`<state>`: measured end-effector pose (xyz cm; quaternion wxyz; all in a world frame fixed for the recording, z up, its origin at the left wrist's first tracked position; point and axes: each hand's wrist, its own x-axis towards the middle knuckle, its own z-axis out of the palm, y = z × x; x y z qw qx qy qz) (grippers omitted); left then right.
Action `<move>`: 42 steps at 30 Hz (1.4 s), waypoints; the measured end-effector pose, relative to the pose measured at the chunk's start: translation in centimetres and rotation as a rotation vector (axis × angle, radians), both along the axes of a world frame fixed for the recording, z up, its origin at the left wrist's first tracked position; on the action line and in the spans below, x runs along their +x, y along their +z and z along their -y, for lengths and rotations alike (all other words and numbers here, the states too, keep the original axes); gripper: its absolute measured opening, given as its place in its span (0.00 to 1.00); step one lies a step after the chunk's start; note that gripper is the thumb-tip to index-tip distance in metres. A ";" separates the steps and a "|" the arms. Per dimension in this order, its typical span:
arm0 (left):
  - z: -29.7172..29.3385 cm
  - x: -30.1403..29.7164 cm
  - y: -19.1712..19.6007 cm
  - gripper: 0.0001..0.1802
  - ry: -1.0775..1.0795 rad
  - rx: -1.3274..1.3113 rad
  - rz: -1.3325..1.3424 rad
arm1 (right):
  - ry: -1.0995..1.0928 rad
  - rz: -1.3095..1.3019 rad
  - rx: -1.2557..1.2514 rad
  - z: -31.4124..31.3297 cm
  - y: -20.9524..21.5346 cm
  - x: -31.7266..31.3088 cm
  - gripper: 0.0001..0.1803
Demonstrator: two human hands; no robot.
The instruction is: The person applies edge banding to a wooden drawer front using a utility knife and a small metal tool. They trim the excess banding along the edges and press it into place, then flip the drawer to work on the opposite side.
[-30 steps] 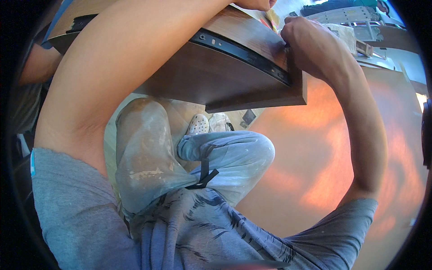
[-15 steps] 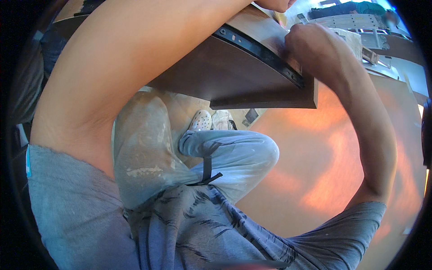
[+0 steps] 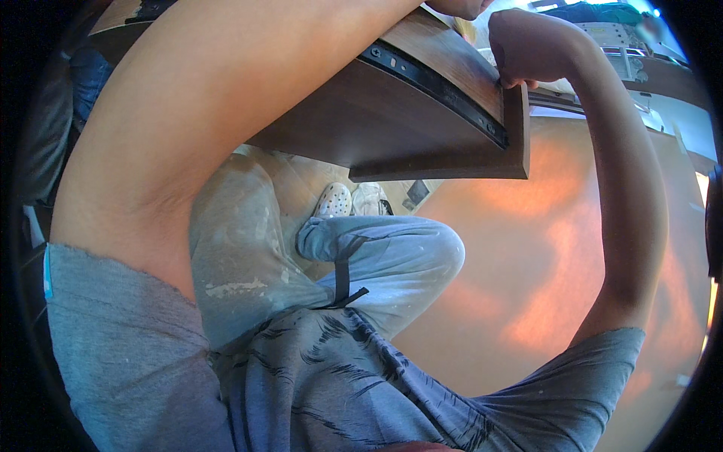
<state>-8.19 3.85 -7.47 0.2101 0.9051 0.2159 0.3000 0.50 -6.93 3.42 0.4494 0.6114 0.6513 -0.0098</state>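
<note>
A dark brown wooden drawer (image 3: 309, 132) is in front of me, above my bent knees. A black metal drawer slide (image 3: 437, 90) runs along its edge, with screws in it. My right hand (image 3: 531, 49) is bent down over the corner at the drawer's right end, fingers curled and touching it; what is inside them is hidden. My left arm reaches across the drawer's left part. At the top edge of the picture my left hand (image 3: 463, 7) is cut off. Its visible fingers are curled, and what they hold cannot be seen.
A broad smooth panel (image 3: 520, 286) with orange reflections spreads to the right. White perforated clogs (image 3: 334, 200) show on the floor under the drawer. Dark blue cloth (image 3: 89, 75) is at the far left. A perforated pale metal piece (image 3: 602, 34) and other items lie at upper right.
My right hand has moved slightly up and turned down at the wrist, its fingers now at the drawer's end corner. The left arm and the drawer look almost unmoved.
</note>
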 end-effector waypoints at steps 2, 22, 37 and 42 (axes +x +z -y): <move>0.1 0.0 0.1 0.06 0.005 -0.008 -0.009 | 0.243 0.105 -0.057 0.4 -0.5 -0.3 0.05; -0.7 -0.5 -0.4 0.07 -0.007 0.007 -0.008 | 0.378 -0.161 0.162 3.5 0.3 1.0 0.04; -0.3 -0.4 -0.4 0.07 -0.006 -0.014 -0.031 | 0.114 -0.286 0.076 -0.1 0.3 2.8 0.05; -0.3 0.0 -0.6 0.07 -0.006 -0.011 -0.015 | -0.295 -0.362 0.048 -1.4 0.5 4.3 0.11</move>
